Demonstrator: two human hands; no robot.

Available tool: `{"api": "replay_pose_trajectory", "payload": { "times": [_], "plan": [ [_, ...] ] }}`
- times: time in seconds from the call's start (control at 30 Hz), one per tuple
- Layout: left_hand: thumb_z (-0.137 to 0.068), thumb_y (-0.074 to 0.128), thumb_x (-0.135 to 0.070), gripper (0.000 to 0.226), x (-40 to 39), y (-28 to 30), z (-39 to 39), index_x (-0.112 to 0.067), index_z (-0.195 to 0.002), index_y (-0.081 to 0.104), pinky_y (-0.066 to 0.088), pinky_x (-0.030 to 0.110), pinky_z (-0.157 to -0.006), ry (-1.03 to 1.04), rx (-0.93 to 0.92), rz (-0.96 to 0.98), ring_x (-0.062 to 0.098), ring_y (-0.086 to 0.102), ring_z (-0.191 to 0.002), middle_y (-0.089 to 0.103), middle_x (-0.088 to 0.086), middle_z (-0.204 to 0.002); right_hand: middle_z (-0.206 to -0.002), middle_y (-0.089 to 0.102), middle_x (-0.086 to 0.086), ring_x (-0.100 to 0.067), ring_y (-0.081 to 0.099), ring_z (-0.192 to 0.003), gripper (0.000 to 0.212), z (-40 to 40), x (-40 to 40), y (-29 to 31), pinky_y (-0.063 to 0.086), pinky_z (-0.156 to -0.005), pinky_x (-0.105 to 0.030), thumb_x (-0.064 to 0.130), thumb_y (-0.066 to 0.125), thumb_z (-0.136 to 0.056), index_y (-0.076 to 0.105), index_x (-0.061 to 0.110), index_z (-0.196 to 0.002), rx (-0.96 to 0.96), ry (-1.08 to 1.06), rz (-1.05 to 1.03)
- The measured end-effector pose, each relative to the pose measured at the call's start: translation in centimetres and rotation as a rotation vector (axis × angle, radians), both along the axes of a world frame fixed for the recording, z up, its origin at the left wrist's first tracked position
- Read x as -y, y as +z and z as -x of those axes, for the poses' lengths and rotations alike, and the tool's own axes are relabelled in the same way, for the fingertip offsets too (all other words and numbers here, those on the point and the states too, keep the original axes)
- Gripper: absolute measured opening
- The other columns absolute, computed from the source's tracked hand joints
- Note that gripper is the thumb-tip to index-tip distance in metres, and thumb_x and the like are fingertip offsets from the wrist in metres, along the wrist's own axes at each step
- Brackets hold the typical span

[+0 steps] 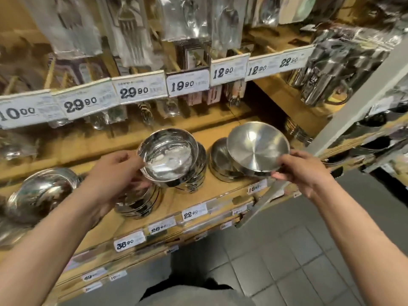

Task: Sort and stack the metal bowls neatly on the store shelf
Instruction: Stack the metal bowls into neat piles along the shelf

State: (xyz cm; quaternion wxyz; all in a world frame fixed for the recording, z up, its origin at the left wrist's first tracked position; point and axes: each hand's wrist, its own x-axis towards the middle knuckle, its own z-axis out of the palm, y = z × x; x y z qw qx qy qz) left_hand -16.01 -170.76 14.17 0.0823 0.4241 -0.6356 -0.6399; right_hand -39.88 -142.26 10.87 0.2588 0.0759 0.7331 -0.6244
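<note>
My left hand [117,177] grips the near rim of a deep shiny metal bowl [167,155], tilted toward me above a stack of shiny bowls [141,203]. Behind it stands a second stack of shiny bowls [196,173]. My right hand [302,171] pinches the edge of a shallow brushed metal bowl [258,146], held tilted over a stack of brushed bowls [220,162] on the wooden shelf [172,202].
A large shiny bowl [42,193] lies at the shelf's left. Price tags [141,89] line the upper rail, with bagged cutlery [130,29] hanging above. Metal mugs [331,71] sit on the right. A white post [362,100] stands at the right, with grey floor tiles [287,261] below.
</note>
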Motion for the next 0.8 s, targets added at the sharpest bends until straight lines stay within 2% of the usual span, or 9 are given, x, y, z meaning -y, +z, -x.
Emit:
{"api": "replay_pose_trajectory", "payload": {
  "times": [0.13,0.23,0.3,0.37,0.5,0.57,0.63,0.7,0.8],
  "plan": [
    [-0.095,0.064,-0.014,0.008,0.7,0.6,2.3,-0.011,-0.101,0.068,0.061,0.024,-0.056,0.016,0.034,-0.001,0.019,0.072,-0.066,0.079,0.012,-0.081,-0.11,0.067,-0.041,-0.02,0.069,-0.047,0.034,2.8,2.1,-1.3,0.062,-0.05,-0.029,-0.004,0.06,-0.095,0.057,-0.017,-0.127,-0.027,0.051,-0.08],
    [-0.096,0.062,-0.011,0.01,0.3,0.6,4.1,-0.01,-0.104,0.067,0.06,0.021,-0.054,0.05,0.048,0.019,0.019,0.073,-0.067,0.079,0.014,-0.085,-0.1,0.065,-0.036,-0.022,0.069,-0.049,0.037,4.9,3.1,-2.3,0.061,-0.049,-0.03,-0.005,0.058,-0.096,0.054,-0.019,-0.129,-0.027,0.128,-0.105],
    [-0.096,0.061,-0.01,0.008,-0.6,0.6,5.1,-0.009,-0.101,0.068,0.056,0.019,-0.049,0.074,0.052,0.028,0.017,0.072,-0.062,0.078,0.011,-0.078,-0.1,0.069,-0.036,-0.028,0.069,-0.058,0.032,6.2,3.5,-3.1,0.061,-0.05,-0.032,-0.005,0.059,-0.094,0.059,-0.016,-0.124,-0.004,0.166,-0.122],
    [-0.096,0.06,-0.009,0.008,-1.6,0.2,5.8,-0.008,-0.097,0.068,0.053,0.016,-0.047,0.127,0.04,0.032,0.014,0.072,-0.059,0.077,0.008,-0.073,-0.095,0.07,-0.034,-0.029,0.069,-0.061,0.026,7.6,4.0,-4.0,0.058,-0.041,-0.026,-0.004,0.062,-0.092,0.064,-0.013,-0.116,0.001,0.213,-0.135],
    [-0.094,0.063,-0.008,0.01,-3.8,-1.2,6.9,-0.01,-0.097,0.072,0.057,0.017,-0.053,0.286,0.01,0.015,0.015,0.075,-0.064,0.079,0.009,-0.079,-0.079,0.072,-0.022,-0.022,0.07,-0.05,0.002,9.7,4.2,-6.1,0.051,-0.035,-0.023,0.002,0.07,-0.09,0.069,0.001,-0.09,-0.01,0.306,-0.143],
    [-0.094,0.064,-0.007,0.014,-4.9,-1.7,7.3,-0.014,-0.089,0.075,0.057,0.018,-0.052,0.347,0.006,0.008,0.015,0.074,-0.062,0.079,0.01,-0.078,-0.077,0.076,-0.015,-0.027,0.076,-0.061,0.009,10.7,4.1,-7.5,0.064,-0.056,-0.038,0.012,0.075,-0.09,0.072,0.004,-0.09,-0.04,0.355,-0.149],
    [-0.093,0.063,-0.006,0.024,-5.9,-2.0,7.4,-0.017,-0.079,0.08,0.058,0.018,-0.053,0.344,0.006,0.036,0.015,0.075,-0.063,0.079,0.01,-0.078,-0.075,0.078,-0.011,-0.032,0.078,-0.068,0.014,11.4,4.1,-8.4,0.064,-0.079,-0.05,0.02,0.076,-0.09,0.073,0.008,-0.097,-0.057,0.409,-0.165],
    [-0.093,0.064,-0.006,0.025,-6.6,-1.9,7.3,-0.016,-0.077,0.079,0.059,0.02,-0.056,0.337,0.013,0.042,0.018,0.076,-0.067,0.079,0.012,-0.08,-0.072,0.078,-0.007,-0.029,0.078,-0.066,0.013,11.6,4.2,-9.2,0.062,-0.085,-0.051,0.021,0.075,-0.091,0.071,0.012,-0.099,-0.054,0.444,-0.157],
    [-0.091,0.065,-0.007,0.02,-7.2,-2.1,7.0,-0.015,-0.076,0.078,0.06,0.022,-0.059,0.369,0.03,0.061,0.02,0.076,-0.07,0.078,0.013,-0.08,-0.083,0.074,-0.001,-0.023,0.077,-0.064,0.007,11.3,4.4,-9.9,0.064,-0.079,-0.047,0.016,0.075,-0.089,0.069,0.018,-0.087,-0.044,0.432,-0.094]
  ]
}}
